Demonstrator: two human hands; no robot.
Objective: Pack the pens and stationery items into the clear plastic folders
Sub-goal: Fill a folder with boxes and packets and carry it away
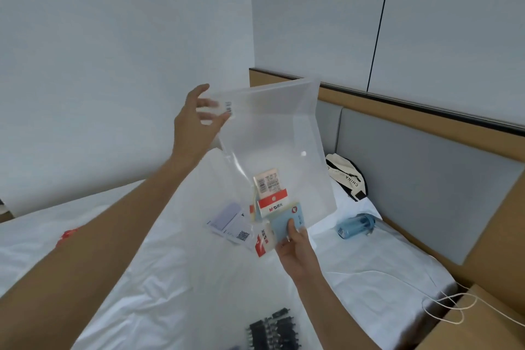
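You are holding one clear plastic folder (272, 133) up in the middle of the frame, its long axis running from upper left to lower right, tilted, with the mouth at the lower end. Your left hand (196, 119) is pinching its upper left corner, thumb and fingers curled round the edge beside a small barcode sticker. Your right hand (295, 244) is gripping a pale blue card packet (284, 224) at the folder's lower edge, thumb pressing on its face. Inside the folder, just above the packet, a red-and-white packet (272, 203) and a beige barcode tag (267, 182) are showing through the frosted, smooth sheet. Below, on the wrinkled white bedsheet (170, 278), several more flat packets (235, 224) are lying just left of your right hand. A bundle of black pens (270, 332) is lying at the bottom centre; I cannot count them. One blue bottle (355, 226) is lying on its side at right.
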